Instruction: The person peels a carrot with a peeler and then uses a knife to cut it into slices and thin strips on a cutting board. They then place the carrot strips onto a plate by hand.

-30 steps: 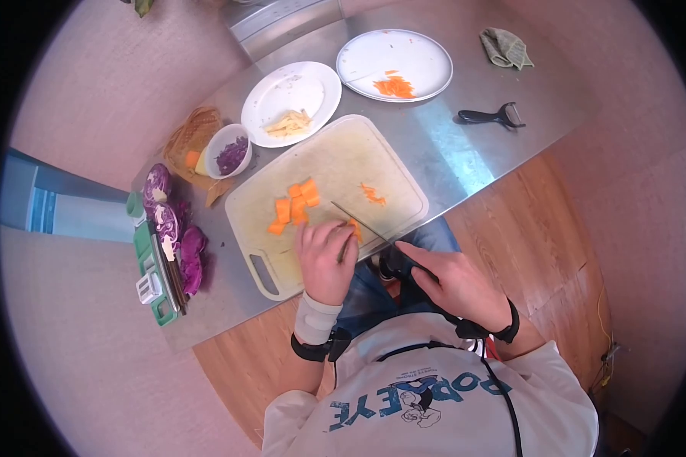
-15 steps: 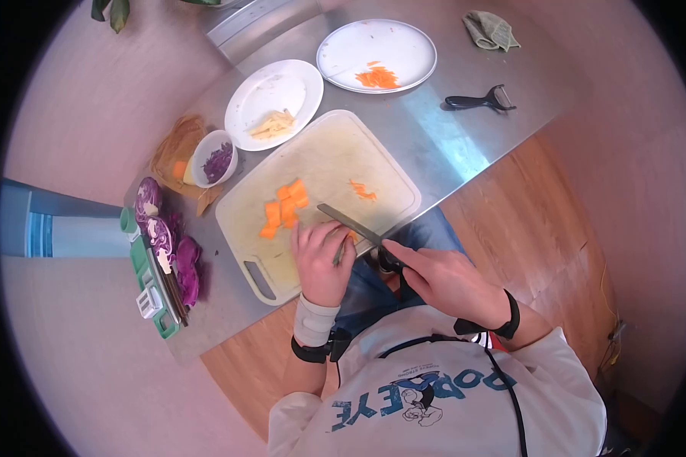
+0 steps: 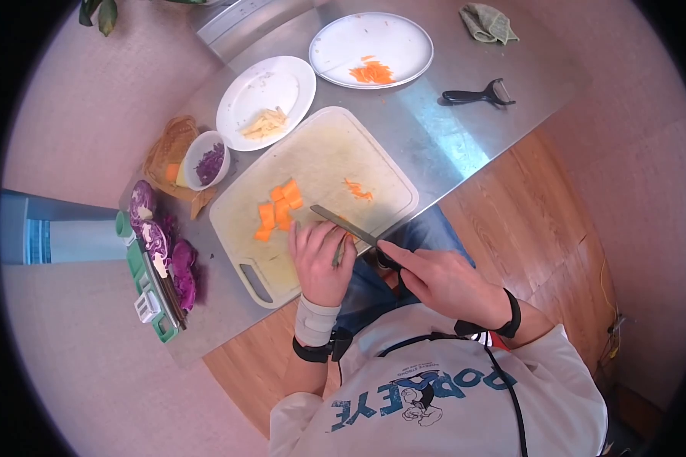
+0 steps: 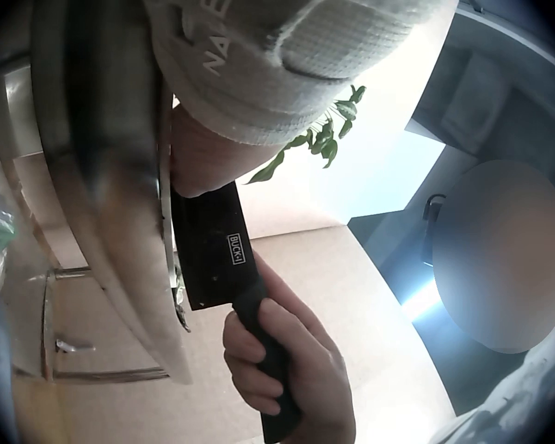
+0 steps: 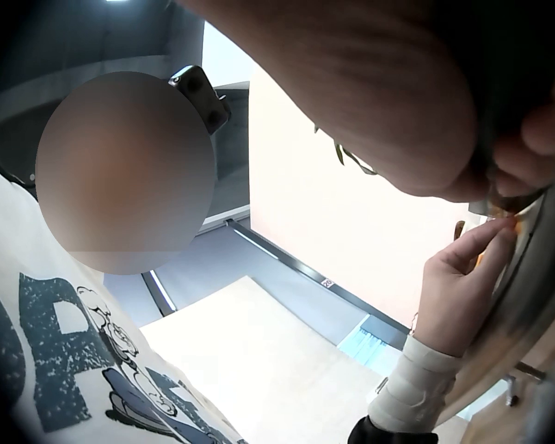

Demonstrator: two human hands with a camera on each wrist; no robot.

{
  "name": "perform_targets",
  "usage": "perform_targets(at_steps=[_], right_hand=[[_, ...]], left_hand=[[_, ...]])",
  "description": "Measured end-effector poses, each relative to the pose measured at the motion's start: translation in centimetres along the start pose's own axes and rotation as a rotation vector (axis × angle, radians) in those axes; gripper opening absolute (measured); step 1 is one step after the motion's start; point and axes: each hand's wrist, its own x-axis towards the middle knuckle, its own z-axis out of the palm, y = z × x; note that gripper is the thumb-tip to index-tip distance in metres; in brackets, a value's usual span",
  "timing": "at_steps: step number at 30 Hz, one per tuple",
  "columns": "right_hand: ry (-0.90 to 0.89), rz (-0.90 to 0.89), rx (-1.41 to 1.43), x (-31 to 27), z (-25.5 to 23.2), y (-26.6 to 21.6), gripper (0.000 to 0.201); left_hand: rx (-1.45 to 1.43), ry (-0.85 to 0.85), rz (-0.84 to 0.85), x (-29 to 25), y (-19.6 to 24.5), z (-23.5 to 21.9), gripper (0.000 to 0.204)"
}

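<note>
On the cutting board (image 3: 320,148), the left hand (image 3: 323,265) has its fingers bent over a small orange piece (image 3: 348,238) near the board's front edge; the right wrist view shows this hand (image 5: 462,287) with thumb and fingertips pinching orange bits. Beside those fingertips lies the knife's blade (image 3: 343,222), its handle gripped by the right hand (image 3: 450,283). The left wrist view shows the broad black blade (image 4: 213,245) and the right hand (image 4: 301,370) wrapped round the handle. Orange chunks (image 3: 280,206) lie left of the blade, thin orange strips (image 3: 357,190) beyond it.
Behind the board stand a plate of pale strips (image 3: 229,114), a plate of orange strips (image 3: 335,46) and a bowl of purple shreds (image 3: 198,179) by a basket (image 3: 162,148). Purple cabbage (image 3: 183,266) and a green rack (image 3: 136,263) are left; a peeler (image 3: 469,97) and cloth (image 3: 488,24) right.
The head view has shifted, so the board and plates appear farther left. The knife has turned from nearly edge-on to showing its blade's side. The left hand keeps its place near the board's front edge.
</note>
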Motion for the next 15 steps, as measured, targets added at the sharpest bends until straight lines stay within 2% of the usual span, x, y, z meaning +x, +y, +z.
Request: perform_targets(at_steps=[15], right_hand=[[-0.073, 0.028, -0.018, 0.18, -0.48, -0.14, 0.054]], left_hand=[[0.029, 0.054, 0.037, -0.25, 0.09, 0.55, 0.017]])
